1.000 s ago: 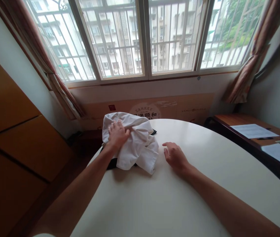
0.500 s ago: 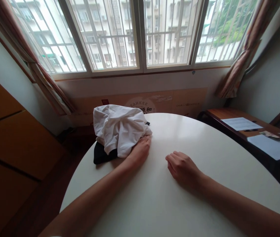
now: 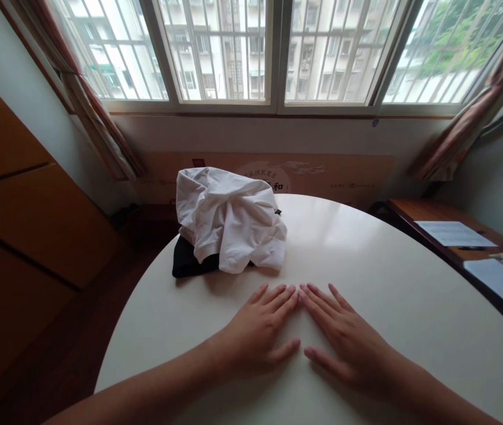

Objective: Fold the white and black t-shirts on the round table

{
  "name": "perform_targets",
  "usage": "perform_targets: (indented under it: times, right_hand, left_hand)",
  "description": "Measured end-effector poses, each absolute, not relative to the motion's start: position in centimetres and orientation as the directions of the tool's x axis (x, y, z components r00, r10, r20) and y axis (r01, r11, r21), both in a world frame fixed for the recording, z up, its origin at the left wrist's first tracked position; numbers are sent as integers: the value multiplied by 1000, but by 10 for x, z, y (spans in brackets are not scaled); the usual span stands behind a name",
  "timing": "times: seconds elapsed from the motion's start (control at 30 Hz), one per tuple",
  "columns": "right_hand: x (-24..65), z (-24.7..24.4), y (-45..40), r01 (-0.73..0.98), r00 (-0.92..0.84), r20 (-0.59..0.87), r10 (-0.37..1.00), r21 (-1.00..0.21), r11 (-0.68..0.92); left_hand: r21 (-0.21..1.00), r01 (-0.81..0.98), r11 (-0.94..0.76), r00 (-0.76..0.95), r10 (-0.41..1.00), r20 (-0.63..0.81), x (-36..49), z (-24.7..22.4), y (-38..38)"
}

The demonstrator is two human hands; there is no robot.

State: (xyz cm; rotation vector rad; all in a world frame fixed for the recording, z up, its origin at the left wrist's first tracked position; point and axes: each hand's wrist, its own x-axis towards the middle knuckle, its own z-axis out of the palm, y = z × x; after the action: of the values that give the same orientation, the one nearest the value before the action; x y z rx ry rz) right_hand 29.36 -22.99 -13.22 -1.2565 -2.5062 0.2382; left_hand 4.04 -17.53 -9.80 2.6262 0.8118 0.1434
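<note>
Both hands lie palm down on the round white table [image 3: 349, 242], fingers stretched and fingertips touching or nearly so at the middle. My left hand [image 3: 264, 327] is flat and holds nothing, just in front of the cloth pile. My right hand [image 3: 344, 336] mirrors it, also flat with nothing in it. A crumpled white cloth [image 3: 234, 218] sits at the table's far left, on top of a folded black cloth [image 3: 192, 260] that shows along its lower left side.
To the right, a brown side table [image 3: 428, 211] bears paper sheets [image 3: 455, 233]. Wooden cabinets [image 3: 12, 218] stand at the left. Beyond the table are a printed cardboard panel [image 3: 353, 171] and a barred window with curtains.
My left hand has left the white cloth and come nearer, flat on the table. My right hand has opened from a loose fist and lies flat. The view has shifted slightly.
</note>
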Motion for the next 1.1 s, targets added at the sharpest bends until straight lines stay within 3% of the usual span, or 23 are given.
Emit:
perform_targets:
  times: [0.27,1.1]
  right_hand:
    - [295,-139,-226,724,-600,173,781,-299,622]
    - [296,-144,-224,740,-596,122,793,-300,602]
  left_hand:
    - [422,470,-776,873,478,-95,27,-90,-168]
    - [477,504,-720,844,529,-93,30,-90,-171]
